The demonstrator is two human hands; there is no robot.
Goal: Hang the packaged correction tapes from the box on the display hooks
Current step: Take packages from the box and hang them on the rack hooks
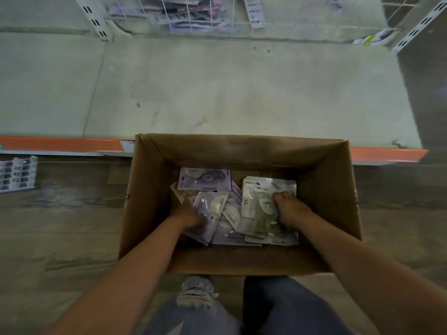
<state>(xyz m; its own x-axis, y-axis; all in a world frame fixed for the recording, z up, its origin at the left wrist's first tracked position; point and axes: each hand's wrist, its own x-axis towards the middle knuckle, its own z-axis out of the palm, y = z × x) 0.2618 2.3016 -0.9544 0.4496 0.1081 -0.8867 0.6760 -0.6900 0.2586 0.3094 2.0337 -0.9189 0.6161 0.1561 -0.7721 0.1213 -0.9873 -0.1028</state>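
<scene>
Head view: both hands down inside the open brown cardboard box (242,151), which sits on the wood-look floor against the near edge of the low pale shelf with orange front strip (60,144). Loose heap of purple-and-white packaged correction tapes (232,213) covers the box bottom, overlapping at odd angles.

Left hand (187,215) is at the left side of the heap, fingers curled onto a tilted purple pack; looks like a grip, though the fingertips are blurred. Right hand (287,209) lies on the white stack with "36" printed on it (256,201), fingers curled at the top pack, seemingly pinching it.

Step in hand, as I judge it: collecting packs to carry up. Do it well by squaring several packs face-aligned, hang holes on the same end, so they slide onto a hook in one go. Lift straight up, clear of the box walls. Slippery film could let packs fan out, so pinch near the hole end.

Far top: white wire display grid with hanging purple packs (183,13), well apart from the box. Hooks themselves too blurred to make out.
</scene>
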